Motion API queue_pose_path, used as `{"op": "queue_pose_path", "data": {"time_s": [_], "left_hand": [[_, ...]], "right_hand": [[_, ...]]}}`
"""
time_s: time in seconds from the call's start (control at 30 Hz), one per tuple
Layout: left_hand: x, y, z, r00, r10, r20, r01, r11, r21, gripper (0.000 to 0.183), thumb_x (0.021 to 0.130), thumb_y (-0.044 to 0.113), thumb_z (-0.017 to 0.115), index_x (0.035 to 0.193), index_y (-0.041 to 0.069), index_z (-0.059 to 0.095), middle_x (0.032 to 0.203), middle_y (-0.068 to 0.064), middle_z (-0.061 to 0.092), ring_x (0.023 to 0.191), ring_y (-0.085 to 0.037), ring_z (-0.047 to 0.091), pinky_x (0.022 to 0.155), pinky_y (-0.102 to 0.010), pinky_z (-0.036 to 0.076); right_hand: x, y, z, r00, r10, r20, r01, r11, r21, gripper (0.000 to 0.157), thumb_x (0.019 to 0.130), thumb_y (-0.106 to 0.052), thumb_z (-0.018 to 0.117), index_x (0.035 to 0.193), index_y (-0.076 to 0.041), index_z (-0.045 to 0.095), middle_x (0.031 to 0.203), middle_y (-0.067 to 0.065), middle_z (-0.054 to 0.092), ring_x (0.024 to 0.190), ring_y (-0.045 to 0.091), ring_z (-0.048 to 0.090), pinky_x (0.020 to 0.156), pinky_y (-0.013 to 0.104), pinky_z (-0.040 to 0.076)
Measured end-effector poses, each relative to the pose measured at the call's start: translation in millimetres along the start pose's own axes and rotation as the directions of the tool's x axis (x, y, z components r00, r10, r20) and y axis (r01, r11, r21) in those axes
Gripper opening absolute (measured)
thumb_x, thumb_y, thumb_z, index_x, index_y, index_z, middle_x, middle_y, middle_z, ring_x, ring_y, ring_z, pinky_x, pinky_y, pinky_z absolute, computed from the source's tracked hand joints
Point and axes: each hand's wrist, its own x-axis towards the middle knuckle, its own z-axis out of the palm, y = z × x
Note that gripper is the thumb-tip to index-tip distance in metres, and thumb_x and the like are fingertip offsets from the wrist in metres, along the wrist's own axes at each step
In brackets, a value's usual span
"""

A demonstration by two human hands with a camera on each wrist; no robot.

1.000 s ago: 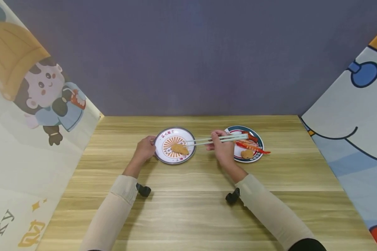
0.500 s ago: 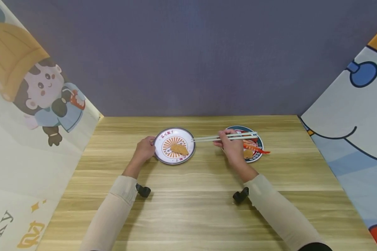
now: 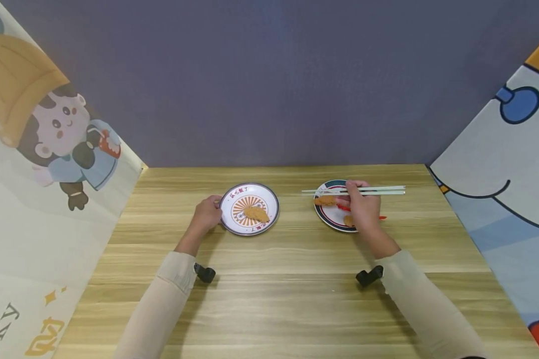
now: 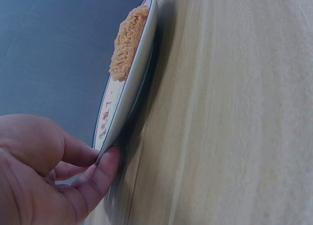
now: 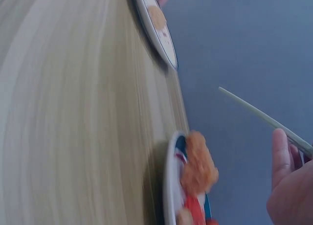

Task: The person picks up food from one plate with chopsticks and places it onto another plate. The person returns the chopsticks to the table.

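My left hand (image 3: 206,213) pinches the left rim of a white plate (image 3: 229,219) between thumb and fingers; the left wrist view shows the thumb on top and fingers beneath. A golden breaded piece of food (image 4: 128,44) lies on that plate. In my right hand (image 3: 365,205) is a pair of pale green chopsticks (image 3: 388,190), held above a second plate (image 3: 331,213) with a dark patterned rim. Their tips point left, with nothing between them. On this plate lie a brown breaded piece (image 5: 198,164), a smaller one (image 3: 349,220) and red food (image 5: 194,210), partly hidden by the hand.
Both plates stand on a wood-grain table (image 3: 269,299), with a gap between them. Behind it rises a plain grey-blue panel (image 3: 269,89). Cartoon-printed panels (image 3: 22,209) flank the table on both sides.
My right hand has carried the chopsticks rightward, away from the left plate to over the right one. The left hand keeps its hold on the plate, and the breaded piece stays there.
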Motion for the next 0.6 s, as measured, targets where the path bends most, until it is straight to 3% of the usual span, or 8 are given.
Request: {"op": "queue_pose_path", "data": {"time_s": [0.13, 0.27, 0.43, 0.6], "left_hand": [[0.2, -1.0, 0.5, 1.0, -0.003, 0.001, 0.003, 1.0, -0.003, 0.054, 0.099, 0.005, 0.048, 0.153, 0.007, 0.043, 0.131, -0.022, 0.062, 0.105, -0.03, 0.068, 0.082, -0.031, 0.06], [0.8, -1.6, 0.6, 1.0, 0.0, 0.003, 0.0, 1.0, -0.008, 0.054, 0.099, 0.005, 0.048, 0.153, 0.007, 0.043, 0.131, -0.022, 0.062, 0.105, -0.03, 0.067, 0.082, -0.031, 0.06], [1.5, -1.8, 0.2, 1.0, 0.009, 0.004, -0.009, 1.0, -0.001, 0.055, 0.098, 0.004, 0.048, 0.153, 0.006, 0.043, 0.132, -0.023, 0.062, 0.109, -0.032, 0.066, 0.088, -0.035, 0.06], [2.1, -2.2, -0.4, 1.0, 0.018, 0.005, -0.018, 1.0, 0.017, 0.055, 0.098, 0.004, 0.047, 0.153, 0.006, 0.043, 0.134, -0.024, 0.06, 0.114, -0.034, 0.064, 0.094, -0.039, 0.058]], "right_hand": [[5.6, -8.4, -18.8, 0.999, 0.021, -0.05, -0.021, 1.0, 0.016, 0.019, 0.099, -0.02, 0.066, 0.105, -0.003, 0.063, 0.089, 0.001, 0.071, 0.06, 0.015, 0.075, 0.063, 0.03, 0.062], [10.4, -13.4, -36.7, 0.997, 0.019, -0.078, -0.019, 1.0, -0.005, 0.018, 0.1, -0.017, 0.064, 0.105, 0.0, 0.061, 0.077, -0.001, 0.072, 0.056, 0.014, 0.073, 0.057, 0.028, 0.061], [13.1, -13.9, -51.8, 0.993, -0.012, -0.12, -0.006, 0.989, -0.147, 0.01, 0.1, -0.019, 0.064, 0.095, -0.011, 0.066, 0.068, -0.006, 0.068, 0.052, 0.008, 0.068, 0.048, 0.023, 0.058], [12.6, -12.8, -52.9, 0.988, -0.091, -0.121, 0.052, 0.955, -0.291, 0.009, 0.1, -0.021, 0.065, 0.092, -0.016, 0.067, 0.068, -0.006, 0.064, 0.045, 0.006, 0.061, 0.041, 0.021, 0.053]]}}
